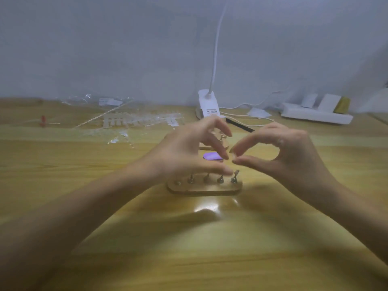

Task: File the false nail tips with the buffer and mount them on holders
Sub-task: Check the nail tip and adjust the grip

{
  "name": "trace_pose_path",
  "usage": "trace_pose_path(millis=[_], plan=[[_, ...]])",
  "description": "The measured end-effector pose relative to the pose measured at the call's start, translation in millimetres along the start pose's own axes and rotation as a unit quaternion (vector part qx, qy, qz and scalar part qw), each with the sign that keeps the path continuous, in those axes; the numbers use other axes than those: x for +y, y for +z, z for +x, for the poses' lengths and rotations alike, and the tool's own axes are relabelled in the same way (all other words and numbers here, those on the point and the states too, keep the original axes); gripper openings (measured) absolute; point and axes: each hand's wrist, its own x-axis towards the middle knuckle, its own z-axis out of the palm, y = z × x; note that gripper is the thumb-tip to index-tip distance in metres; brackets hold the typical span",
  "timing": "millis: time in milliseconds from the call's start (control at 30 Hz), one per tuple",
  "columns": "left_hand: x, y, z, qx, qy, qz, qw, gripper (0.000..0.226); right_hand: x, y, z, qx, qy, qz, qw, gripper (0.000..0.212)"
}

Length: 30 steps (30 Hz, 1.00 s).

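A wooden holder base (204,189) stands mid-table with several metal pegs in a row; the rightmost peg (234,177) is tilted. My right hand (279,156) hovers just above and right of it, thumb and forefinger pinching a tiny clear false nail tip (234,154), which is blurred. My left hand (189,156) hangs over the base's left part with its fingers spread and loosely bent; the thumb tip lies close to the rightmost peg and holds nothing I can see. A purple buffer (211,156) lies on the table behind the hands, partly hidden by my left fingers.
A second wooden base (204,147) sits behind the buffer, mostly hidden. Clear nail-tip strips and plastic packaging (134,120) are scattered at the back left. A white clip lamp (209,106) with its cable, a black stick (241,126) and a white power strip (315,116) line the wall.
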Motion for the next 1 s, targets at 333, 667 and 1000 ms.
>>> trace_pose_path(millis=[333,667,1000], plan=[[-3,28,-6,0.044,-0.011,0.093,0.995,0.069,-2,19,-6,-0.029,-0.055,-0.126,0.99,0.015],[-8,32,-5,0.061,-0.032,0.074,0.995,0.078,-7,21,-7,-0.026,-0.073,-0.165,0.983,0.015],[-10,31,-6,0.061,-0.048,0.076,0.994,0.065,3,25,-7,-0.037,0.005,-0.049,0.998,0.008]])
